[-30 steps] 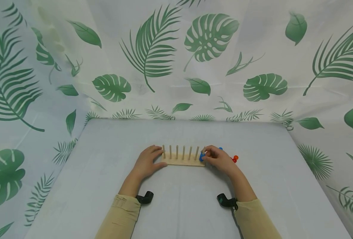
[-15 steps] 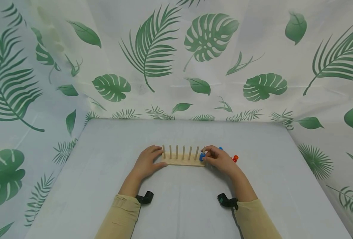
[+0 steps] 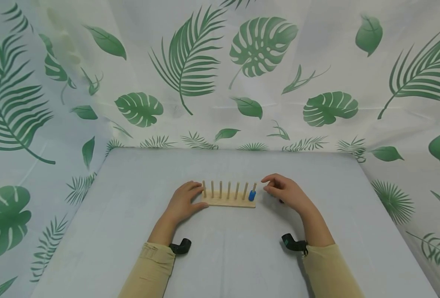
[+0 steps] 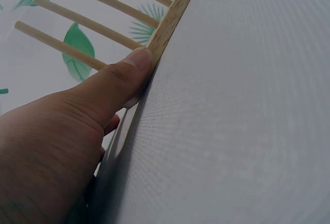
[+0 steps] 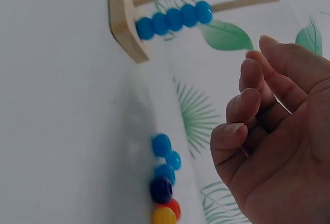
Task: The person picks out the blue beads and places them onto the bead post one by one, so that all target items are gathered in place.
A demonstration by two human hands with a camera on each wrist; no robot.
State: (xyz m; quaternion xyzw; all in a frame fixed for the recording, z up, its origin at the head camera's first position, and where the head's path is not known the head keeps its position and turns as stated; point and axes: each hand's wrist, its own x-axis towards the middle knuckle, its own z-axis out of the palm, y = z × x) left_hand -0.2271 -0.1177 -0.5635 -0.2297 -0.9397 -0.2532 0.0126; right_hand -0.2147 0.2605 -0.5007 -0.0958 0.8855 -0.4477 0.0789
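A wooden peg board [image 3: 227, 203] with a row of upright pegs lies on the table. My left hand [image 3: 182, 200] grips its left end, thumb on the front edge in the left wrist view and fingers toward the back. Several blue beads [image 5: 175, 19] are stacked on the rightmost peg, and the peg's upper part is bare. Right of that peg, my right hand [image 3: 287, 192] hangs above the table, fingers loosely curled and holding nothing. In the right wrist view, loose blue beads [image 5: 165, 174], a dark blue bead [image 5: 161, 189], a red bead [image 5: 177, 209] and a yellow bead [image 5: 164, 216] lie near it.
A white cloth covers the table [image 3: 223, 248]. Behind and at both sides hang white curtains [image 3: 205, 124] with green leaf prints. From above, the right hand hides most of the loose beads. Each wrist wears a black camera [image 3: 293, 243].
My right hand has let go of the blue beads on the rightmost peg and moved to the right, over the loose beads. The left hand and the board have stayed put.
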